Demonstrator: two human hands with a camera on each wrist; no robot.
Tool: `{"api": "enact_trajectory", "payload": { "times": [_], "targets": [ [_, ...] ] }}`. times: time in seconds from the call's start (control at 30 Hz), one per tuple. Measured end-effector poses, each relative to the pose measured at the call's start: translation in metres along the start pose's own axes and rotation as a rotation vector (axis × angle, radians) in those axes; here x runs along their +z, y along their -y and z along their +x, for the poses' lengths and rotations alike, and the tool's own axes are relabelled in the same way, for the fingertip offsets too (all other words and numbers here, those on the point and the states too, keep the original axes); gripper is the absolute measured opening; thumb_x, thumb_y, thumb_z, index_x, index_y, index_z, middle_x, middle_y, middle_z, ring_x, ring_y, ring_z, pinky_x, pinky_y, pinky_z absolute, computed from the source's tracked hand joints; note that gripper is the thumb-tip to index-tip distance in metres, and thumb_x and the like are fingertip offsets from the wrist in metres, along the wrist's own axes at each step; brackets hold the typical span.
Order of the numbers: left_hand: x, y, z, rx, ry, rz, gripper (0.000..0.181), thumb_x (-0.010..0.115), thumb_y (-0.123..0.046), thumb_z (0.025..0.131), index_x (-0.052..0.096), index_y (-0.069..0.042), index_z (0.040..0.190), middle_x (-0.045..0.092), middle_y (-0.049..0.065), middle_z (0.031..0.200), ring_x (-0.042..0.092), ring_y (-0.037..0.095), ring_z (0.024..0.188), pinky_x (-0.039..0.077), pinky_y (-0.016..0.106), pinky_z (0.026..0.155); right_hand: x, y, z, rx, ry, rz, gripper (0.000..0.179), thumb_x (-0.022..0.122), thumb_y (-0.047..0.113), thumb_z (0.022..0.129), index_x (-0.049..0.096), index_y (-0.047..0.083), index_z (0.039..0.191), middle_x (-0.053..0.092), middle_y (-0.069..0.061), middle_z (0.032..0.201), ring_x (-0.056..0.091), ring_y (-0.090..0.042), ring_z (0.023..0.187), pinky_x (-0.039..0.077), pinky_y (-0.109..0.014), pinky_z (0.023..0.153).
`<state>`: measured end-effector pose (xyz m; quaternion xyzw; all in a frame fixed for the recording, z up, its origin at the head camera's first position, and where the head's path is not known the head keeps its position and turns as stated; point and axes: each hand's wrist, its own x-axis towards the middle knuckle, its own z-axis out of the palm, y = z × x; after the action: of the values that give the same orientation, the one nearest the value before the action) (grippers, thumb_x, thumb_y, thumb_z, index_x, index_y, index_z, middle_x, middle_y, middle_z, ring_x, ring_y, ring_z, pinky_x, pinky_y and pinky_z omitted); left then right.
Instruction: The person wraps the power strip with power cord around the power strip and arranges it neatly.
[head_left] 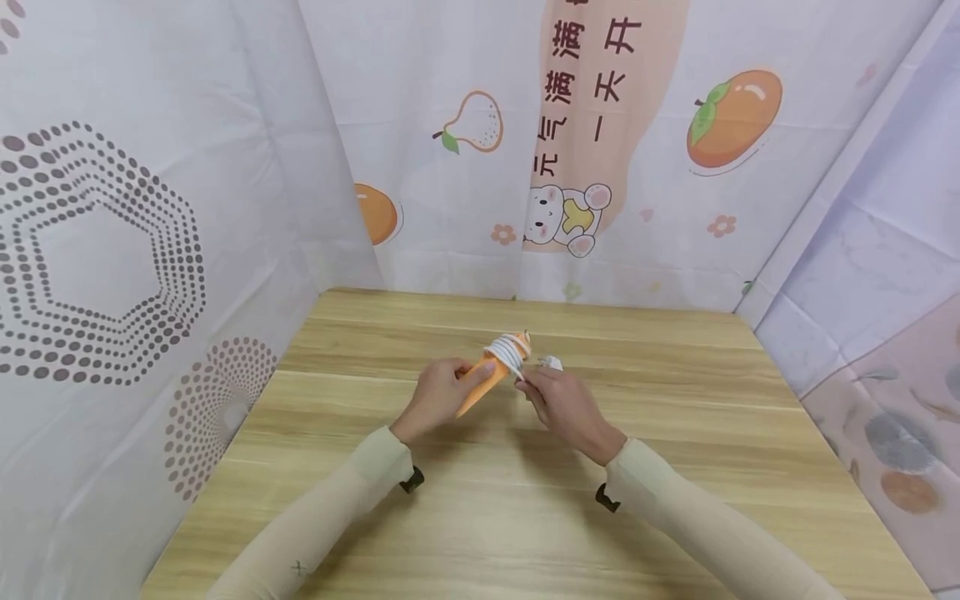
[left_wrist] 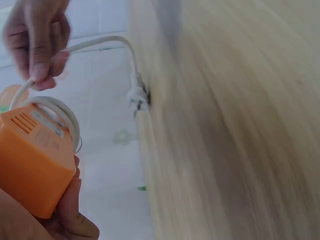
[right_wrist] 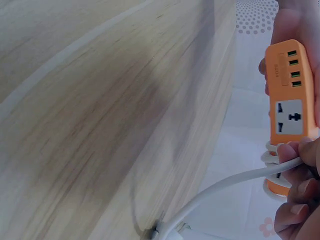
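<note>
My left hand [head_left: 441, 390] grips an orange power strip [head_left: 477, 392] above the table, tilted with its far end up and to the right. White cord [head_left: 504, 352] is wound in several turns round that far end. With thumb and fingers, my right hand [head_left: 567, 407] pinches the cord just beside the windings. From there the free length bends down to a white plug [left_wrist: 137, 98] near the table's far edge. In the right wrist view the strip shows a grey socket [right_wrist: 289, 118] and several USB ports [right_wrist: 294, 68].
The wood-grain table [head_left: 480, 517] lies beneath both hands. Printed white curtains [head_left: 420, 167] stand along its back and both sides. A dark band [head_left: 412, 480] shows at the left wrist and another [head_left: 607, 497] at the right one.
</note>
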<state>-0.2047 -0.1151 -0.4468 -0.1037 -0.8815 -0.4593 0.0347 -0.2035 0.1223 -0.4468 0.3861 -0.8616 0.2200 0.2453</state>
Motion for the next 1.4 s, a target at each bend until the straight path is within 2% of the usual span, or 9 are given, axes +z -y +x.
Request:
{"api": "enact_trajectory", "payload": {
  "times": [0.17,0.23,0.37,0.47,0.6,0.93,1.2,1.37,1.4],
  "targets": [
    [0.0,-0.005,0.002,-0.08,0.039,-0.123,0.064,0.063,-0.068,0.092,0.076,-0.006,0.105,0.07,0.0,0.084,0.062,0.016,0.065,0.051,0.032,0.056,-0.002,0.001,0.0,0.027,-0.01,0.027,0.013,0.069,0.012,0.1,0.067,0.008,0.087,0.062,0.004,0.073,0.052,-0.006,0.06,0.046,-0.024,0.055],
    [0.0,-0.005,0.004,-0.12,0.063,-0.171,0.067,0.062,-0.07,0.091,0.076,-0.006,0.104,0.069,0.002,0.083,0.06,0.016,0.066,0.049,0.031,0.056,-0.002,0.0,-0.001,0.041,-0.005,0.038,0.012,0.069,0.012,0.1,0.067,0.009,0.088,0.063,0.003,0.073,0.053,-0.006,0.06,0.046,-0.024,0.054],
    [-0.004,-0.007,0.008,-0.208,0.102,-0.351,0.07,0.062,-0.071,0.091,0.075,-0.006,0.109,0.065,0.006,0.083,0.056,0.017,0.068,0.045,0.03,0.058,-0.003,-0.002,-0.005,0.085,0.039,0.043,0.01,0.069,0.013,0.099,0.071,0.008,0.091,0.069,0.001,0.074,0.057,-0.007,0.059,0.047,-0.026,0.053],
    [-0.009,-0.008,0.009,-0.235,0.132,-0.471,0.071,0.062,-0.068,0.093,0.072,-0.003,0.12,0.066,0.008,0.09,0.057,0.018,0.074,0.046,0.03,0.063,-0.001,-0.006,-0.012,0.13,0.094,0.034,0.011,0.069,0.014,0.099,0.074,0.007,0.092,0.071,0.001,0.074,0.061,-0.008,0.061,0.049,-0.028,0.055],
    [-0.015,-0.01,0.009,-0.221,0.206,-0.523,0.071,0.062,-0.064,0.095,0.07,-0.001,0.125,0.068,0.009,0.092,0.06,0.017,0.074,0.048,0.029,0.062,0.002,-0.009,-0.017,0.149,0.128,0.022,0.012,0.069,0.016,0.1,0.075,0.009,0.094,0.07,0.002,0.074,0.064,-0.009,0.065,0.051,-0.031,0.058],
    [-0.019,-0.008,0.003,-0.122,0.382,-0.511,0.056,0.061,-0.057,0.098,0.076,-0.005,0.114,0.068,0.008,0.089,0.059,0.017,0.075,0.049,0.03,0.064,0.001,-0.012,-0.016,0.084,0.078,0.01,0.011,0.074,0.012,0.096,0.073,0.009,0.085,0.067,0.003,0.071,0.06,-0.008,0.06,0.049,-0.027,0.055],
    [-0.02,-0.004,0.001,0.007,0.543,-0.53,0.048,0.061,-0.047,0.1,0.077,-0.004,0.115,0.068,0.005,0.085,0.057,0.013,0.068,0.048,0.027,0.06,-0.004,-0.015,-0.019,0.016,0.152,-0.076,0.01,0.08,0.008,0.089,0.069,0.008,0.088,0.068,-0.001,0.07,0.061,-0.013,0.058,0.049,-0.03,0.052],
    [-0.021,-0.004,-0.001,0.131,0.612,-0.507,0.045,0.066,-0.047,0.098,0.076,-0.003,0.091,0.064,0.002,0.085,0.051,0.013,0.071,0.045,0.027,0.065,-0.008,-0.021,-0.021,-0.054,0.165,-0.111,0.016,0.08,0.002,0.086,0.065,0.003,0.091,0.066,-0.007,0.073,0.061,-0.019,0.061,0.05,-0.037,0.054],
    [-0.021,-0.004,-0.001,0.158,0.624,-0.495,0.045,0.067,-0.047,0.097,0.075,-0.004,0.085,0.061,0.002,0.083,0.049,0.014,0.07,0.043,0.028,0.064,-0.009,-0.021,-0.021,-0.048,0.176,-0.073,0.015,0.08,0.002,0.086,0.066,0.004,0.091,0.067,-0.006,0.074,0.062,-0.017,0.063,0.052,-0.036,0.056]
  ]
}}
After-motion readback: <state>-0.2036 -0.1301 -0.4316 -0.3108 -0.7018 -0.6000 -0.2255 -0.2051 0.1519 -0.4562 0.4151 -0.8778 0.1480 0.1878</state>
